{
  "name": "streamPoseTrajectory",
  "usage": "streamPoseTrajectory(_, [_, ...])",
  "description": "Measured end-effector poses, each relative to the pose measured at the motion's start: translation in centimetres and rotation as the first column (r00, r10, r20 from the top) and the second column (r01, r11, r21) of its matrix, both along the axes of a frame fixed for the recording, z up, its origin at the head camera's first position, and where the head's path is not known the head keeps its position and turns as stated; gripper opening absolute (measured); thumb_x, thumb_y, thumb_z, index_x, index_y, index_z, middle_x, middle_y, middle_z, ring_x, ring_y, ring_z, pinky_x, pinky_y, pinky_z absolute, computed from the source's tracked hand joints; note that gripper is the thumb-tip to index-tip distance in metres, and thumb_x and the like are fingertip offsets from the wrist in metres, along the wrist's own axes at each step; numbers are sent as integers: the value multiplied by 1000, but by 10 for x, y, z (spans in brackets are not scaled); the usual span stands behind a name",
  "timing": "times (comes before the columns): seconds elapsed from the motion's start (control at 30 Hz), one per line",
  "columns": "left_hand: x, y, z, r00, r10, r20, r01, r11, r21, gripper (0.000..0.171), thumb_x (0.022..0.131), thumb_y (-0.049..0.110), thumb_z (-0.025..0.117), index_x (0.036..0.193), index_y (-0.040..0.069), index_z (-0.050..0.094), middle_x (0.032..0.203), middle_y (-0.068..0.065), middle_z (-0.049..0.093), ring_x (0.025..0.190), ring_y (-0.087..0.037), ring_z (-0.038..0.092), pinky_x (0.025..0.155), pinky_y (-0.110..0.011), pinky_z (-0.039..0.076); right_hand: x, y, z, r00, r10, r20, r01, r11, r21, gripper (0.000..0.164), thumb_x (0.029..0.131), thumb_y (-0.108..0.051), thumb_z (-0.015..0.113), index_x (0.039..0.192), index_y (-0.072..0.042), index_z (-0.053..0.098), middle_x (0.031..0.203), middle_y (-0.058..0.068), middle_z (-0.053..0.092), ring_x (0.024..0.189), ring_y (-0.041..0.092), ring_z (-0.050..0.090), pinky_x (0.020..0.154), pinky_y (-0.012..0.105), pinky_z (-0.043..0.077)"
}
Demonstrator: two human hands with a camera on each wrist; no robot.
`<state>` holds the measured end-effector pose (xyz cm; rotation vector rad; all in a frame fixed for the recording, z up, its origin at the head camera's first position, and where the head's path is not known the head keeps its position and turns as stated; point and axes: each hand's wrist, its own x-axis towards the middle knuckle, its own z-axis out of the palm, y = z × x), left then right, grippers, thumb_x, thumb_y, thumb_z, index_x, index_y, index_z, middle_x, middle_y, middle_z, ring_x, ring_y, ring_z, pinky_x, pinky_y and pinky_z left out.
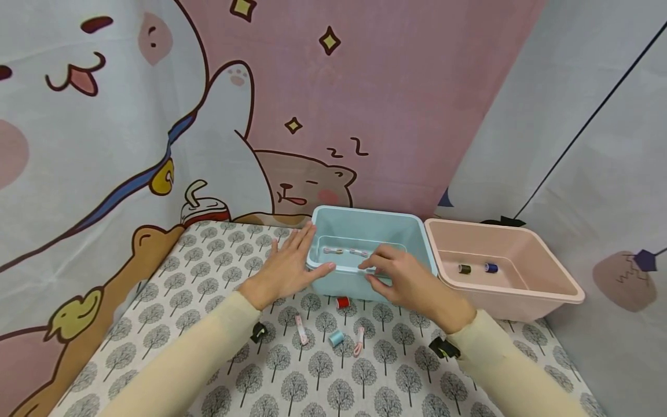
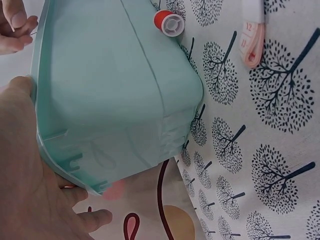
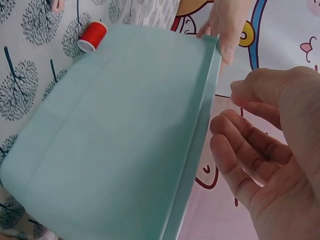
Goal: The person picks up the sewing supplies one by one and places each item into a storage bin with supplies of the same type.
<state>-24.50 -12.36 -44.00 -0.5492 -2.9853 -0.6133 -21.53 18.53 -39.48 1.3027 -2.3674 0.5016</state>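
My left hand (image 1: pixel 286 269) rests over the front left corner of the light blue bin (image 2: pixel 110 65), fingers straight along the left rim and thumb stretched over the front rim. Just above the front rim my right hand (image 1: pixel 403 284) hovers with loosely bent fingers. In the right wrist view nothing shows between its thumb and fingers (image 3: pixel 240 145). Inside the blue bin lie a small folded strip (image 1: pixel 333 251) and a second one (image 1: pixel 358 252), side by side on the floor. A red thread spool (image 3: pixel 93 37) lies on the cloth close to the bin's front wall.
Nearer me lie a folded pink measuring tape (image 2: pixel 252 42), another folded pink strip (image 1: pixel 359 341) and a light blue thread spool (image 1: pixel 336 338). A pink bin (image 1: pixel 510 298) adjoins on the right, holding a dark green spool (image 1: pixel 464 269) and a blue one (image 1: pixel 491 268). Printed curtains stand behind.
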Motion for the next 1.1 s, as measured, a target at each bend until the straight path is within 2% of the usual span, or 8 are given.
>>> streamPoseTrajectory(0.37, [0, -1, 1, 1000, -5, -11, 5, 1000, -1, 116, 109, 92, 42, 190, 14, 9, 199, -4, 2, 183, -46, 17, 139, -89, 10, 12, 6, -13, 998, 16, 54, -15, 1000, -4, 21, 99, -2, 91, 118, -9, 86, 112, 5, 78, 82, 4, 68, 69, 14, 60])
streamPoseTrajectory(0.6, [0, -1, 1, 1000, -6, -17, 6, 1000, -2, 117, 109, 91, 43, 190, 14, 10, 199, -3, 2, 183, -45, 17, 140, -88, 11, 19, 10, -22, 996, 4, 87, -5, 1000, 10, 24, 100, -3, 91, 121, -12, 85, 115, 1, 78, 83, 1, 66, 70, 14, 60])
streamPoseTrajectory(0.87, [-1, -1, 0, 1000, -4, -18, 4, 1000, -13, 118, 108, 93, 42, 190, 15, 8, 199, -3, 0, 183, -45, 16, 140, -87, 11, 24, 13, -32, 994, 26, 102, -27, 1000, 10, 27, 98, -4, 92, 121, -15, 85, 114, -1, 77, 82, 4, 68, 69, 17, 61])
streamPoseTrajectory(1.1, [-1, 0, 0, 1000, -5, -11, 5, 1000, -11, 118, 108, 93, 43, 190, 16, 7, 199, -3, 0, 183, -44, 16, 141, -86, 10, 27, 16, -46, 982, 14, 188, -24, 998, 50, 26, 101, -11, 92, 126, -18, 85, 119, -2, 78, 87, 10, 73, 74, 20, 63])
